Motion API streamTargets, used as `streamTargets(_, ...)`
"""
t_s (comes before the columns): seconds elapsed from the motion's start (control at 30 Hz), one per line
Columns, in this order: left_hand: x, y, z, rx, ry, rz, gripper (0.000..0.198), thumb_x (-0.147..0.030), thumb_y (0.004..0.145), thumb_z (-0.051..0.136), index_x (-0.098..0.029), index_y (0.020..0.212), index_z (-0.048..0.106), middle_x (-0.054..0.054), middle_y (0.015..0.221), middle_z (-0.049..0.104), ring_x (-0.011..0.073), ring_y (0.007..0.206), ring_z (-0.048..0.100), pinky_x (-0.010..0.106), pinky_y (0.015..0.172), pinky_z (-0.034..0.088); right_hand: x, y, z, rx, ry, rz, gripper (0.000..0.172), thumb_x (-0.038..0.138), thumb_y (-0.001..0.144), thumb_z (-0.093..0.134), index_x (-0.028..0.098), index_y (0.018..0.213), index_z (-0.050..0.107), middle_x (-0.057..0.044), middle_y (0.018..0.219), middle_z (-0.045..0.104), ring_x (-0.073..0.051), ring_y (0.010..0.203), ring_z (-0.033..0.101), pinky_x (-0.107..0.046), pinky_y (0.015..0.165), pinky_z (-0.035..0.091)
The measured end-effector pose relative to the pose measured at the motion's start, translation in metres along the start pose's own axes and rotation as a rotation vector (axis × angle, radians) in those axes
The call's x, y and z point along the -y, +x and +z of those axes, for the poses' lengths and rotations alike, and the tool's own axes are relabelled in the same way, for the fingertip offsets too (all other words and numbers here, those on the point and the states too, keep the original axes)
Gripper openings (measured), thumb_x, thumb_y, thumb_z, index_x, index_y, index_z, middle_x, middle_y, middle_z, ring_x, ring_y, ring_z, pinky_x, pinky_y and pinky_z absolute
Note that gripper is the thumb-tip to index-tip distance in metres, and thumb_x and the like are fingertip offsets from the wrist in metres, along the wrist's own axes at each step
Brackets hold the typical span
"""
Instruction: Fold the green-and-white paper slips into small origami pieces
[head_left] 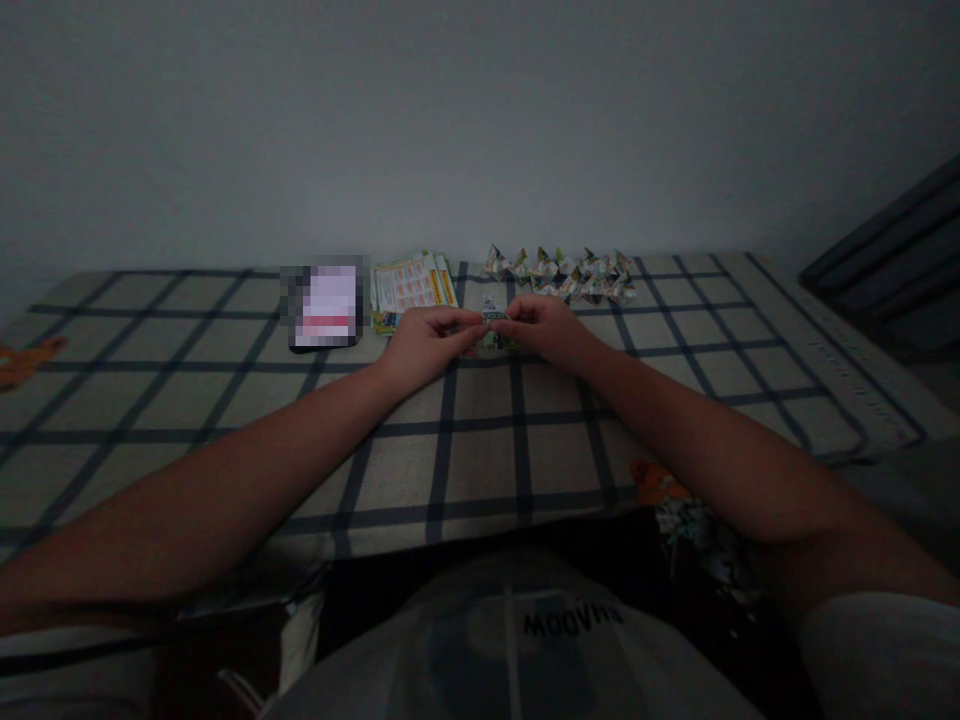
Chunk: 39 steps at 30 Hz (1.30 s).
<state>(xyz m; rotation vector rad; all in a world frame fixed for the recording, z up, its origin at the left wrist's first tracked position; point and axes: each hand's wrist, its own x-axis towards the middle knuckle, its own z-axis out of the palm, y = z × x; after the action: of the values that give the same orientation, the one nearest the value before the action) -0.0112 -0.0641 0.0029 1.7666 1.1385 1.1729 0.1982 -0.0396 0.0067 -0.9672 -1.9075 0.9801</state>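
Both my hands meet over a checked cloth (480, 450) in dim light. My left hand (429, 338) and my right hand (547, 326) are closed in pinches on the two ends of a small printed piece of folded paper (495, 322). Just behind them lies a row of several folded paper pieces (562, 272). A stack of printed leaflets (411, 287) lies to the left of my hands.
A blurred-out flat device (324, 306) sits left of the leaflets. More folded paper bits (701, 535) lie at the cloth's near edge under my right forearm. A plain wall (480, 120) stands behind; dark furniture (892, 260) is at the right.
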Motion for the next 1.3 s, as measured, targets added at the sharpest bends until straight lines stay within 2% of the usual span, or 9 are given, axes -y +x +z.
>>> streamTargets(0.17,-0.003,0.003,0.002,-0.055,-0.175,-0.109,0.033,-0.044,0.068,0.085,-0.014,0.08,0.076,0.003,0.068,0.071,0.0103,0.055,0.059,0.024,0.057,0.05,0.002,0.0,-0.004,0.02,0.067,0.003,0.058,0.074,0.08,0.063,0.017,0.071,0.06,0.003,0.063,0.05,-0.01,0.061,0.043,-0.027,0.059,0.033)
streamTargets(0.27,-0.003,0.004,0.003,-0.077,-0.264,-0.153,0.03,-0.038,0.064,0.087,-0.014,0.075,0.074,0.001,0.066,0.069,0.0082,0.052,0.055,0.024,0.054,0.047,0.002,0.001,-0.006,0.008,0.004,-0.017,0.06,0.077,0.078,0.063,0.017,0.068,0.06,0.002,0.063,0.054,-0.011,0.063,0.045,-0.027,0.061,0.035)
streamTargets(0.43,-0.005,0.006,0.004,-0.046,-0.317,-0.194,0.025,-0.033,0.062,0.084,-0.015,0.071,0.069,0.0,0.061,0.065,0.0078,0.048,0.051,0.023,0.048,0.042,0.002,0.001,-0.007,-0.02,-0.096,-0.102,0.062,0.078,0.082,0.058,0.019,0.063,0.051,0.004,0.06,0.044,-0.01,0.062,0.038,-0.027,0.059,0.03)
streamTargets(0.57,-0.004,0.006,0.003,0.05,-0.386,-0.204,0.021,-0.027,0.062,0.077,-0.019,0.064,0.059,-0.004,0.052,0.056,0.0088,0.045,0.051,0.022,0.047,0.04,0.004,-0.001,-0.005,0.056,-0.137,-0.151,0.058,0.074,0.088,0.054,0.02,0.068,0.052,0.003,0.063,0.045,-0.011,0.063,0.039,-0.028,0.06,0.03)
streamTargets(0.7,0.0,0.004,0.002,0.143,-0.301,-0.173,0.027,-0.04,0.071,0.074,-0.02,0.067,0.056,-0.003,0.052,0.057,0.0109,0.047,0.053,0.023,0.048,0.042,0.005,-0.004,-0.002,0.128,-0.147,-0.169,0.053,0.068,0.09,0.055,0.019,0.07,0.053,0.003,0.065,0.048,-0.011,0.063,0.04,-0.028,0.061,0.031)
streamTargets(0.83,-0.003,0.002,0.0,0.087,-0.139,-0.076,0.032,-0.048,0.081,0.069,-0.021,0.069,0.058,-0.004,0.049,0.054,0.0103,0.044,0.048,0.023,0.047,0.036,0.006,-0.005,0.001,0.127,-0.137,-0.164,0.053,0.068,0.089,0.056,0.019,0.069,0.055,0.003,0.063,0.049,-0.011,0.063,0.042,-0.027,0.061,0.032)
streamTargets(1.03,-0.009,0.0,-0.002,-0.005,-0.147,-0.035,0.034,-0.047,0.082,0.069,-0.021,0.064,0.058,-0.004,0.046,0.05,0.0106,0.044,0.045,0.025,0.048,0.034,0.008,-0.004,0.0,0.115,-0.136,-0.112,0.059,0.073,0.09,0.051,0.02,0.064,0.051,0.003,0.059,0.049,-0.011,0.059,0.041,-0.028,0.061,0.032)
streamTargets(1.17,-0.003,0.002,-0.001,0.04,-0.214,-0.069,0.039,-0.056,0.083,0.069,-0.022,0.069,0.057,-0.003,0.05,0.051,0.0113,0.047,0.046,0.025,0.048,0.036,0.008,-0.003,-0.001,0.098,-0.134,-0.121,0.061,0.077,0.088,0.051,0.021,0.064,0.048,0.003,0.06,0.049,-0.011,0.061,0.042,-0.028,0.061,0.034)
streamTargets(1.3,0.002,0.006,0.0,0.072,-0.381,-0.113,0.045,-0.066,0.08,0.067,-0.022,0.074,0.057,0.0,0.062,0.057,0.0139,0.053,0.053,0.027,0.049,0.043,0.005,-0.003,-0.003,0.13,-0.044,-0.03,0.061,0.079,0.089,0.046,0.021,0.07,0.052,0.002,0.063,0.055,-0.012,0.06,0.046,-0.027,0.059,0.035)
